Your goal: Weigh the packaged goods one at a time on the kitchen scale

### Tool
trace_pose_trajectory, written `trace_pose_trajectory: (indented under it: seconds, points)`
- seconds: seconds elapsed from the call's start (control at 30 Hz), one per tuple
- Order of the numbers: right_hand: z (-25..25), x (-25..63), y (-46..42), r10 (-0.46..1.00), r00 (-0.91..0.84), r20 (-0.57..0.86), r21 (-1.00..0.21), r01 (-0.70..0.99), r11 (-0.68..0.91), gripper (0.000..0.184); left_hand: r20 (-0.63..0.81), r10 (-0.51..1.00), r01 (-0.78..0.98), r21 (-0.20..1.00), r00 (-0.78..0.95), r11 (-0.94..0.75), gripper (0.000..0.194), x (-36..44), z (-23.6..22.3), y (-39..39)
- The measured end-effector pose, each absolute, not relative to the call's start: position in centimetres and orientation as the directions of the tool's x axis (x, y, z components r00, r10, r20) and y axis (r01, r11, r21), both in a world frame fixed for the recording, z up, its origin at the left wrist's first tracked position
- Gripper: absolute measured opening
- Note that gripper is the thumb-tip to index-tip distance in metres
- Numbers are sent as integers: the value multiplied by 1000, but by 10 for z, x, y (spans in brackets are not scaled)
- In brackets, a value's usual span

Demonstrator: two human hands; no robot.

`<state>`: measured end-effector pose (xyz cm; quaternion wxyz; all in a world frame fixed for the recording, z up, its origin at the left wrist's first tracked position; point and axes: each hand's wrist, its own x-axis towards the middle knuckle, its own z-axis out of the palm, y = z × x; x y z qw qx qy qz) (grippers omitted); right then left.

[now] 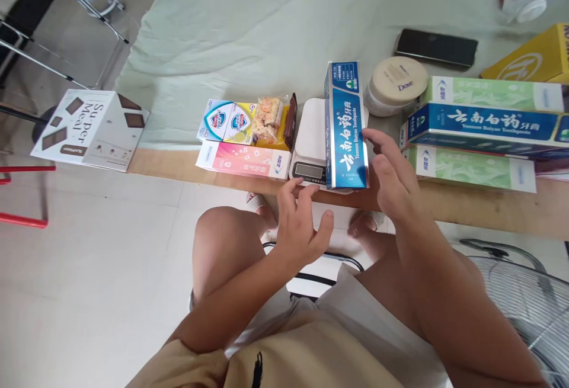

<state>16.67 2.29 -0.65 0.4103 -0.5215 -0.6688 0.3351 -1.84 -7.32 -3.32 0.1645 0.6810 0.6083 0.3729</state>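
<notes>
Your tan shirt (306, 355) fills bottom centre; above, your left grip (300, 231), fingers spread, sits by the scale (311, 133). Your right grip (397, 183), fingers parted, is nearer the blue toothpaste box (348, 133), lying just left of it across the scale, mid-frame, long axis running up-frame.

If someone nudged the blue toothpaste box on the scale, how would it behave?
The blue toothpaste box would probably stay stiff, given its crisp edges. Its shiny surface might slide on the scale. Flat sides make rolling unlikely.
</notes>
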Motion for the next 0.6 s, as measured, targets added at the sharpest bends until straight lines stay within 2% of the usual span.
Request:
trace_pose_trajectory:
  seconds: [0.2, 0.47, 0.6]
  points:
    - [-21, 158, 39, 978, -88, 190, -946, 252, 206, 59, 359, 926, 802, 516, 118, -302, 50, -24, -47, -68]
    - [-15, 163, 36, 992, -11, 124, -879, 463, 115, 71, 381, 903, 836, 414, 201, -360, 57, -17, -49, -74]
    - [-15, 165, 33, 986, -1, 169, -861, 486, 148, 66, 419, 889, 801, 459, 186, -384, 52, -18, -49, -74]
